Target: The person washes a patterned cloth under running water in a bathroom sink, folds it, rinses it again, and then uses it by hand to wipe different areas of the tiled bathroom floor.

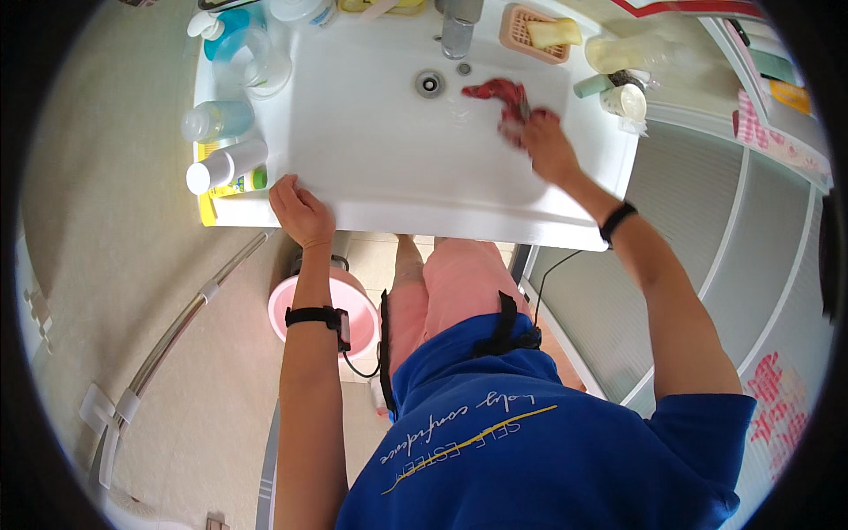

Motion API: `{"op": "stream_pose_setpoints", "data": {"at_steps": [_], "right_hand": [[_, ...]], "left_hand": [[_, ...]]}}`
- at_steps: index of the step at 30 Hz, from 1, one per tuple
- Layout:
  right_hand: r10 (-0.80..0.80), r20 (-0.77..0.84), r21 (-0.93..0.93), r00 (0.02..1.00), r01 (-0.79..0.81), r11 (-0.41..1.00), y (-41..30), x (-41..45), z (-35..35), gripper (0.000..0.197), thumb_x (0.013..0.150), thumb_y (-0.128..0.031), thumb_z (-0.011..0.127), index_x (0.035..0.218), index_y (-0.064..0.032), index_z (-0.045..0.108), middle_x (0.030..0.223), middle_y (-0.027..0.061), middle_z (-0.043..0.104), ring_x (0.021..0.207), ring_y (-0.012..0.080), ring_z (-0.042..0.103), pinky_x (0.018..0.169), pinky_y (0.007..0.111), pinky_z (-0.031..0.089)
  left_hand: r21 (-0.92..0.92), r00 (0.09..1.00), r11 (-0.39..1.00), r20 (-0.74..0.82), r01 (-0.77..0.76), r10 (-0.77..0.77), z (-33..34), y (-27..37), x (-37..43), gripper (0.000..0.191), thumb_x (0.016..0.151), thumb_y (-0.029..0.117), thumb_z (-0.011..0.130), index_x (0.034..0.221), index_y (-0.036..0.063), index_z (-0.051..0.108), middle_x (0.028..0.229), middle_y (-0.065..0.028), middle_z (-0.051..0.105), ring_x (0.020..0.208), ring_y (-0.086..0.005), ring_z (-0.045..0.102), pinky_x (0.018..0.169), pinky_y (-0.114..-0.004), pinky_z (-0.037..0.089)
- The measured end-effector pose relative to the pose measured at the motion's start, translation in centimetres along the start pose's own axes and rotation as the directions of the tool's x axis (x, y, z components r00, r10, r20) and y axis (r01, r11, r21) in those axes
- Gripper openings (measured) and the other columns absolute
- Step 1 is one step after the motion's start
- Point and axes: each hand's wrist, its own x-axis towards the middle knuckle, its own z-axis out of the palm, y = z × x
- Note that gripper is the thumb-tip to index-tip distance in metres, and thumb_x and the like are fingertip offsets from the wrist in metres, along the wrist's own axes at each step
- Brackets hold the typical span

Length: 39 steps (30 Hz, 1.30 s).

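Note:
My right hand (548, 147) grips a wet-looking red cloth (507, 93) over the right side of the white washbasin (371, 152). Blur softens the cloth and hand, and part of the cloth is hidden under my fingers. The cloth's loose end stretches left toward the drain (429, 85), below the metal faucet (457, 30). At the basin's front left corner, my left hand (301, 211) rests on the rim with its fingers bent. How tightly those fingers are closed cannot be made out.
Along the left ledge stand a blue pump bottle (228, 30), a clear plastic jug (248, 63), a bluish bottle (225, 120) and a white bottle (228, 165). A pink soap dish (520, 33) holds yellowish soap (555, 33). Right of it is a paper cup (623, 103). A pink basin (358, 311) sits below.

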Motion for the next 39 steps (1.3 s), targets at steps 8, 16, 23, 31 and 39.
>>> {"op": "stream_pose_setpoints", "data": {"at_steps": [8,16,23,31,39], "right_hand": [[-0.047,-0.317,0.192,0.947,0.113,0.975,4.3,-6.3,1.4,0.024,0.080,-0.006,0.066,0.104,-0.0085,0.066,0.130,0.0081,0.061,0.131,0.0297,0.049,0.112,0.043,0.038],[0.076,-0.297,0.576,0.952,0.115,0.810,0.8,-12.4,4.4,0.022,0.080,0.004,0.063,0.099,-0.0060,0.066,0.133,0.0116,0.058,0.134,0.0355,0.046,0.110,0.043,0.042],[0.027,-0.278,0.640,0.960,0.164,0.751,6.7,-17.5,5.9,0.032,0.080,0.013,0.057,0.106,-0.0036,0.066,0.141,0.0110,0.056,0.138,0.0364,0.044,0.113,0.042,0.041],[0.197,-0.370,0.574,0.908,0.057,0.817,16.0,-11.8,6.5,0.014,0.090,0.009,0.054,0.098,-0.0017,0.058,0.150,0.0087,0.048,0.142,0.0325,0.040,0.108,0.039,0.044],[0.386,-0.447,0.537,0.807,-0.102,0.837,14.1,-17.9,9.6,0.031,0.081,0.010,0.054,0.108,-0.0029,0.060,0.141,0.0161,0.053,0.132,0.0351,0.048,0.109,0.042,0.042]], "left_hand": [[-0.010,0.999,1.000,0.032,-0.026,0.026,0.3,1.1,-0.5,0.023,0.087,-0.003,0.048,0.107,0.0006,0.058,0.105,-0.0171,0.057,0.098,-0.0372,0.054,0.085,-0.046,0.046],[0.047,1.000,0.999,0.004,-0.018,0.018,0.7,1.9,-1.7,0.020,0.089,-0.002,0.046,0.105,0.0005,0.059,0.103,-0.0162,0.058,0.097,-0.0368,0.055,0.085,-0.046,0.046],[0.025,0.997,0.997,0.000,-0.073,0.073,1.4,3.7,-1.2,0.019,0.088,-0.002,0.047,0.103,-0.0003,0.059,0.100,-0.0161,0.059,0.095,-0.0370,0.056,0.085,-0.045,0.046],[0.116,0.995,0.989,0.001,-0.095,0.095,3.0,4.2,-2.0,0.018,0.090,0.003,0.048,0.102,-0.0021,0.060,0.096,-0.0172,0.058,0.091,-0.0356,0.055,0.083,-0.045,0.045],[0.125,0.995,0.987,-0.009,-0.099,0.100,3.6,6.1,-4.4,0.019,0.092,0.005,0.046,0.100,-0.0041,0.060,0.096,-0.0187,0.057,0.093,-0.0376,0.054,0.088,-0.046,0.044]]}}
